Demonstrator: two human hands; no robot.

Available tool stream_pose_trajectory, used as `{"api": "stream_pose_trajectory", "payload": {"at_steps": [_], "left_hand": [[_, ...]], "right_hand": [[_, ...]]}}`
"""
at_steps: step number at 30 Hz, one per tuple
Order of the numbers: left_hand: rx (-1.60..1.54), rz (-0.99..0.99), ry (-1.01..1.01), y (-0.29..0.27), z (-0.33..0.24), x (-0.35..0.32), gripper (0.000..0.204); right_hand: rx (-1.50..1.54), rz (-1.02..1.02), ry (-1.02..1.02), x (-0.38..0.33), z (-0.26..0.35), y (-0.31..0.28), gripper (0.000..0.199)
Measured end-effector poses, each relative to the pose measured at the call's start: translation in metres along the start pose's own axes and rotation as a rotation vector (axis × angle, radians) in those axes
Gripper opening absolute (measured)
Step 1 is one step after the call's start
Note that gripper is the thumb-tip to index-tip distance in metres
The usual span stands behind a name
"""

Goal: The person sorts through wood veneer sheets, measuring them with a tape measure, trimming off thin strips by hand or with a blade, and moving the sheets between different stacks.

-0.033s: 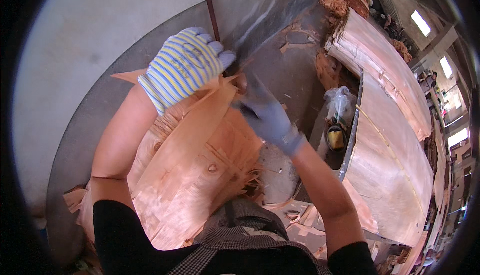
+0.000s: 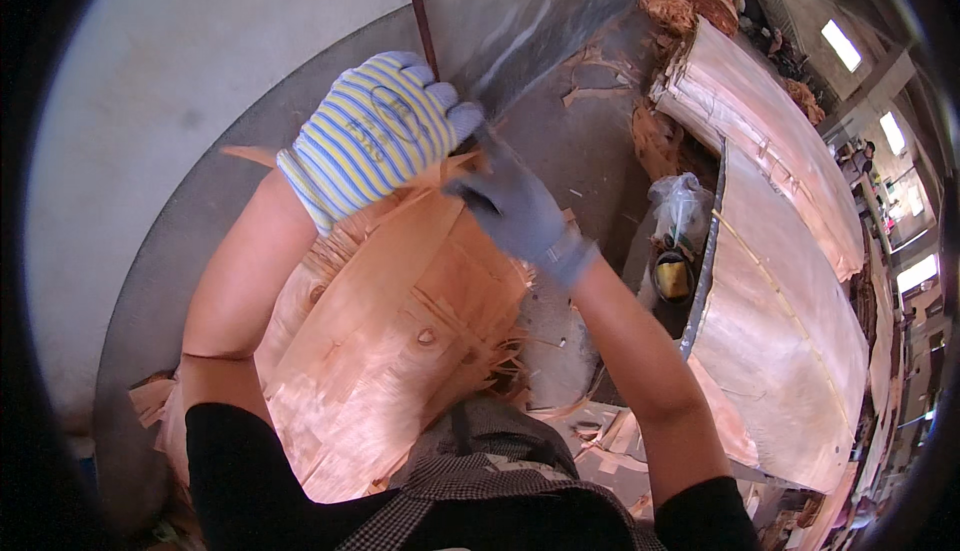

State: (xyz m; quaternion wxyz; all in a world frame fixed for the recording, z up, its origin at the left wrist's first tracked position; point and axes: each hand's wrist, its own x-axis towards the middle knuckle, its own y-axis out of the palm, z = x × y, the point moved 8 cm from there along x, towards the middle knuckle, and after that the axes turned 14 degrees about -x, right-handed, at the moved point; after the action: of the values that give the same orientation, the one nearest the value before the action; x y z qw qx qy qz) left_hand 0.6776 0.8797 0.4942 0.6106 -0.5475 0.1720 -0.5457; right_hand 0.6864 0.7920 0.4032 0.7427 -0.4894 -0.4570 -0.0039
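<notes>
My left hand (image 2: 385, 131), in a white glove with yellow and blue stripes, is above the far end of the wood veneer sheets (image 2: 370, 301). Its fingers curl away from view around something dark that I cannot make out. My right hand (image 2: 515, 211) wears a grey glove and is close by on the right, at the sheets' far tip. Motion blurs its fingers, so what they hold, if anything, does not show. The pale orange veneer lies in front of my body, with knots and splintered edges.
A dark rod (image 2: 420, 11) runs down a pale wall (image 2: 200, 61) behind my left hand. On the right stand large veneer stacks (image 2: 780, 301). Beside them are a clear plastic bag (image 2: 680, 206) and a dark bowl holding something yellow (image 2: 672, 279). Wood scraps (image 2: 600, 91) litter the floor.
My right hand has shifted slightly up and to the left, closer to my left hand. My left hand has moved a little to the right. The veneer looks much the same.
</notes>
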Motion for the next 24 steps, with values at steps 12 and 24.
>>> {"api": "stream_pose_trajectory", "payload": {"at_steps": [12, 24], "left_hand": [[-0.49, -0.214, -0.13, 0.046, -0.111, -0.054, 0.045], [-0.518, 0.621, -0.389, 0.384, -0.116, -0.285, 0.05]], "right_hand": [[0.432, -0.393, 0.772, 0.036, -0.15, -0.058, 0.019], [0.035, -1.169, 0.934, -0.293, -0.205, -0.515, 0.016]]}}
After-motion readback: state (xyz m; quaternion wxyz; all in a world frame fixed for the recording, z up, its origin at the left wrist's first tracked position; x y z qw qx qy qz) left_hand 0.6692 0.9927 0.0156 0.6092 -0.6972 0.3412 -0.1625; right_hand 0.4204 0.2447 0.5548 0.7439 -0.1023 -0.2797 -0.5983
